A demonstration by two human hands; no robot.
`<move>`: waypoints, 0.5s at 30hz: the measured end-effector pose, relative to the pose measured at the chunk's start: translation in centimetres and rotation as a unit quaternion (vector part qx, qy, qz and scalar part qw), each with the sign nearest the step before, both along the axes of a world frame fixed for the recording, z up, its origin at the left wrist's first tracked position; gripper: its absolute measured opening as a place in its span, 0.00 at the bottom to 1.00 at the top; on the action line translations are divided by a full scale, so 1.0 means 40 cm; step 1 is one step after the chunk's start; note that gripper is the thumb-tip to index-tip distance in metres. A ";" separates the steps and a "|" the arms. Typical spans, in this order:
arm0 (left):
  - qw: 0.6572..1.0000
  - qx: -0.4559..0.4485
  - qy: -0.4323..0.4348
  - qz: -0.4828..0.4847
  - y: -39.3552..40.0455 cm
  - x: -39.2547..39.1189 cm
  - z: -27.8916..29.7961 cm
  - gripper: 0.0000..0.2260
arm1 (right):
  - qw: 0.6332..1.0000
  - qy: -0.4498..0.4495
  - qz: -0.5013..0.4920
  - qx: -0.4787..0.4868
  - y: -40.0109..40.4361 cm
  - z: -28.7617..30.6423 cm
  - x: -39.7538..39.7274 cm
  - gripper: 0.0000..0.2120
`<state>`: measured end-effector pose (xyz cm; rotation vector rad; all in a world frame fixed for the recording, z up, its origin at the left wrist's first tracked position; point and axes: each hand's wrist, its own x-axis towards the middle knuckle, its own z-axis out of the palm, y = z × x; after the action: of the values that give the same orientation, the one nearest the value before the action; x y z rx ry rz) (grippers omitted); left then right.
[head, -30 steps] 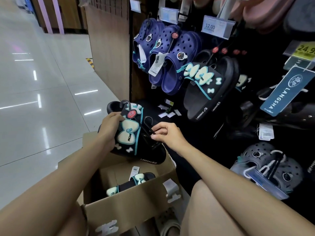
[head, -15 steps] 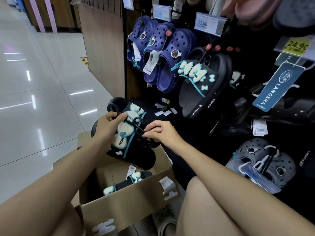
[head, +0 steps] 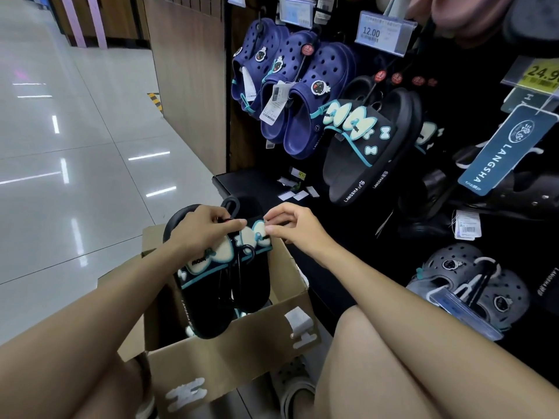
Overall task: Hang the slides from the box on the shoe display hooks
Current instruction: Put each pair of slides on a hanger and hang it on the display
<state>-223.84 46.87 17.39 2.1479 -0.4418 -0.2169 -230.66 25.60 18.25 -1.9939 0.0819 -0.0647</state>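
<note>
While the pair of black slides (head: 211, 276) hangs over the open cardboard box (head: 230, 355), both hands work at its upper end: the left hand (head: 202, 231) curls round the strap near the top, and the right hand (head: 290, 225) pinches the edge of a pale bow (head: 260, 234) between thumb and fingertips. A black plastic hanger hook (head: 230, 203) sticks up just above the left hand. Thick foam-like soles suggest the pair is light and springy rather than stiff, so it should bend a little under a squeeze; the bows look softer and could tear if pulled. Taking hold by the hook or the sole edge seems safest. Above and right of the box, matching slides (head: 366, 152) already hang on the display.
</note>
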 end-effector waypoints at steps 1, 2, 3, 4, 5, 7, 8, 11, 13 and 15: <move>1.000 0.004 0.007 -0.012 0.002 0.003 -0.003 0.20 | 1.000 0.000 0.004 -0.011 -0.002 -0.002 0.002 0.11; 1.000 0.008 0.009 -0.026 0.004 0.004 -0.004 0.20 | 1.000 0.002 0.008 -0.018 -0.003 -0.003 0.003 0.12; 0.999 0.012 0.008 -0.041 0.005 0.005 -0.006 0.20 | 1.000 0.005 0.016 -0.023 -0.003 -0.005 0.004 0.14; 0.998 0.016 0.004 -0.055 0.004 0.004 -0.005 0.20 | 0.999 0.008 0.029 -0.028 -0.002 -0.005 0.003 0.15; 0.997 0.019 -0.001 -0.069 0.002 0.003 -0.006 0.20 | 0.998 0.011 0.043 -0.038 0.000 -0.006 0.003 0.15; 0.996 0.022 -0.010 -0.091 -0.004 -0.003 -0.003 0.19 | 0.996 0.020 0.064 -0.064 0.003 -0.012 0.003 0.15; 0.995 0.024 -0.015 -0.097 -0.006 -0.005 0.000 0.19 | 0.995 0.024 0.069 -0.071 0.005 -0.014 0.004 0.15; 0.994 0.029 -0.023 -0.102 -0.010 -0.005 0.005 0.19 | 0.992 0.033 0.081 -0.088 0.000 -0.020 0.009 0.15; 0.994 0.031 -0.024 -0.104 -0.012 -0.005 0.006 0.19 | 0.989 0.046 0.092 -0.107 -0.003 -0.022 0.008 0.13; 0.993 0.035 -0.030 -0.113 -0.013 -0.007 0.003 0.18 | 0.987 0.058 0.095 -0.117 -0.005 -0.023 0.008 0.12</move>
<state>-224.13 46.33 17.53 2.1766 -0.7227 -0.2992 -230.34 25.41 17.33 -2.2292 -0.0428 0.1712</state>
